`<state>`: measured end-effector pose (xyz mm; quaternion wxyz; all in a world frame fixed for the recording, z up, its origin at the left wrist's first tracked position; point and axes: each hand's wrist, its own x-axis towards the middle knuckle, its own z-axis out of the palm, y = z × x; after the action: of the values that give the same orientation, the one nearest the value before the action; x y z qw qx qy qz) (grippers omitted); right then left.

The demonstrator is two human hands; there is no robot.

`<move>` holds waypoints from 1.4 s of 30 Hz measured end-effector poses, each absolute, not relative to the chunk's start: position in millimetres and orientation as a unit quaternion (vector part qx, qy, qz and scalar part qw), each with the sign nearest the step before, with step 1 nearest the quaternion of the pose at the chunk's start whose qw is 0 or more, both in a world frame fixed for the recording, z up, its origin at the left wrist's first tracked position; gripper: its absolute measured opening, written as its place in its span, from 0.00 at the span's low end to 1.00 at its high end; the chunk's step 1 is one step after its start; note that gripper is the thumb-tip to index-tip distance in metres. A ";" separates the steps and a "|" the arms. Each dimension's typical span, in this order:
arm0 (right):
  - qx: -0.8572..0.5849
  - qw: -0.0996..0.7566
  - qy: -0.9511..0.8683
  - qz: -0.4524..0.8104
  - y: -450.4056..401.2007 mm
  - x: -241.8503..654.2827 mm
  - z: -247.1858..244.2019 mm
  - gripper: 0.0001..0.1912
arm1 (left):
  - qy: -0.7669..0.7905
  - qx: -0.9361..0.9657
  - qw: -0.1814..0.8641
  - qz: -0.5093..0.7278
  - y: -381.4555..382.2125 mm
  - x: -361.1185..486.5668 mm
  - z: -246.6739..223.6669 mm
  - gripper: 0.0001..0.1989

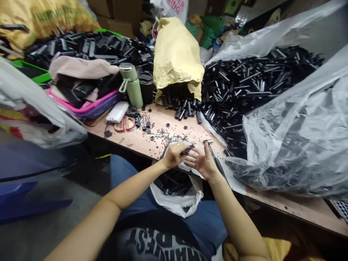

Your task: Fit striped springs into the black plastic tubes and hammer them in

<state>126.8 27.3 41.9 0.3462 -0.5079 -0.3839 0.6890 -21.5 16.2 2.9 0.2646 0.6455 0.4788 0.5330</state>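
Observation:
My left hand (pixel 174 155) is closed around a small dark part (pixel 187 149), whose exact kind I cannot make out. Close beside it, my right hand (pixel 202 161) is open, palm turned up and fingers apart, with nothing seen in it. Just behind the right hand lies a small hammer (pixel 216 157) with a dark handle and a yellow-tipped head. Both hands are over a pale pad at the bench edge, partly hidden by them. Many tiny dark pieces (pixel 162 132) are scattered behind the left hand. On my lap, a white bag (pixel 176 206) holds black ribbed parts (pixel 172 185).
A yellowish sack (pixel 176 54) spills black ribbed parts (pixel 187 108) onto the wooden bench (pixel 130 139). Black tubes (pixel 244 83) heap up in clear plastic (pixel 299 145) at right. To the left are red-handled scissors (pixel 125 124), a white power bank (pixel 117 111), a green flask (pixel 132 87) and a pink-rimmed basket (pixel 87 108).

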 end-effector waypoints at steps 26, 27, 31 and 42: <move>-0.322 0.296 -0.853 0.286 5.1 134.9 47.9 0.58 | 0.437 0.220 0.681 0.544 10.7 -4.1 38.4 0.15; -0.326 0.294 -0.851 0.289 5.2 135.1 47.5 0.58 | 0.443 0.220 0.681 0.540 10.6 -3.2 39.9 0.16; -0.359 0.291 -0.835 0.300 4.2 137.2 46.7 0.58 | 0.467 0.246 0.671 0.522 11.8 0.1 41.5 0.20; -0.409 0.299 -0.789 0.348 8.4 140.2 29.6 0.54 | 0.500 0.263 0.693 0.447 19.2 7.4 28.8 0.18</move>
<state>140.2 8.4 29.6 0.2990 -0.4092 -0.7886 0.3482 7.4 19.2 28.8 0.6934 0.2633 0.4999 0.4471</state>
